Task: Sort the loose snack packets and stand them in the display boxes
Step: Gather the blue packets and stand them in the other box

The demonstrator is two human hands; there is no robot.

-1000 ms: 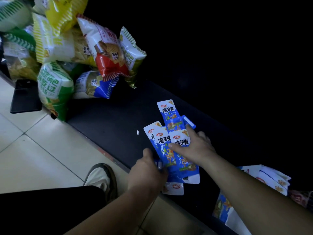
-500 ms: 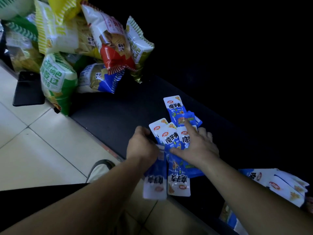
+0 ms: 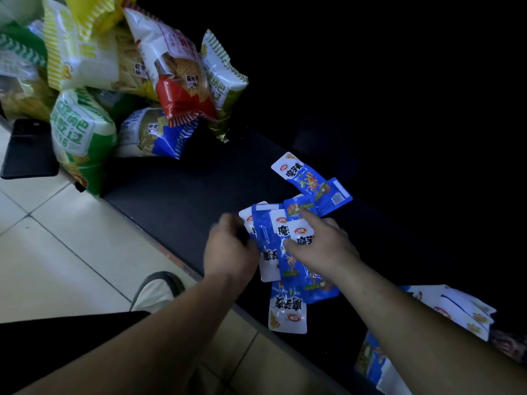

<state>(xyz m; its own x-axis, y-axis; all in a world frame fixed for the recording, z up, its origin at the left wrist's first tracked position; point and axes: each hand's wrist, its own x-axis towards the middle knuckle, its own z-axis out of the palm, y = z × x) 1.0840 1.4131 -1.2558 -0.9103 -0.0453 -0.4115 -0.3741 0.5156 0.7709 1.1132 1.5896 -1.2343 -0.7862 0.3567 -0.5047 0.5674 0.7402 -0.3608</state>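
Observation:
Several small blue-and-white snack packets (image 3: 273, 246) lie fanned on a dark low shelf (image 3: 176, 195). My left hand (image 3: 231, 249) grips the left edge of this bunch, fingers curled and motion-blurred. My right hand (image 3: 322, 246) lies on top of the packets, forefinger stretched forward, thumb pinching one packet. One packet (image 3: 302, 175) lies apart further back, another (image 3: 288, 309) hangs over the shelf's front edge. More of the same packets (image 3: 456, 309) are stacked at the right behind my right forearm. No display box is visible.
Large chip bags (image 3: 171, 69) in yellow, green, red and blue are piled at the shelf's left end. A black flat object (image 3: 25, 149) lies on the tiled floor (image 3: 71, 252). A shoe (image 3: 156, 289) is below the shelf edge. The shelf's back is dark.
My left hand moved up along the bunch's left side and now grips it; the packets have been drawn closer together. My right hand stays on top, sliding slightly right.

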